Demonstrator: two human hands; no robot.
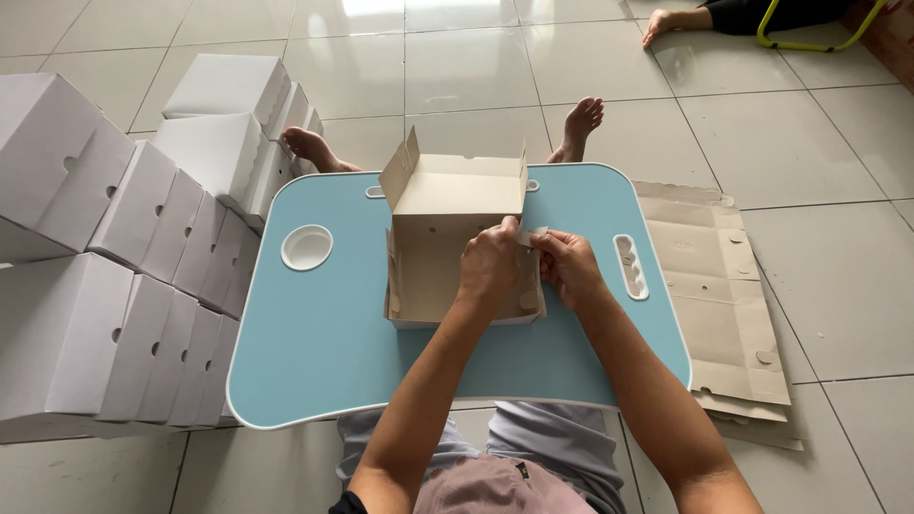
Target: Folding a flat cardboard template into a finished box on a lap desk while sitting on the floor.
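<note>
Cardboard box [446, 238], half-folded, is seen standing on the blue lap table [314, 352], lid flaps up at the far side. Both hands are placed at its near right corner.

L hand [489, 268]: fingers curled closed over the box's front wall near the right edge, wall pinched between thumb and fingers. Bulk of box lies to the left of and beyond this hand.

R hand [569, 265]: fingers closed in a pinch on a small side flap [533, 235] at the box's right edge, just beside the L hand, fingertips nearly touching it. Box lies directly left of this hand.

Slot handle [630, 266] in table is noted just right of R hand. Round cup recess [307, 247] is well left of L hand, past the box.

Flat unfolded cardboard sheets [724, 305] are stacked on the floor right of R hand, partly under table edge. Finished white boxes [124, 276] are piled in rows far left of L hand. Bare feet are seen beyond the table. Another person's hand [659, 23] rests on the tiles far beyond, top right.
</note>
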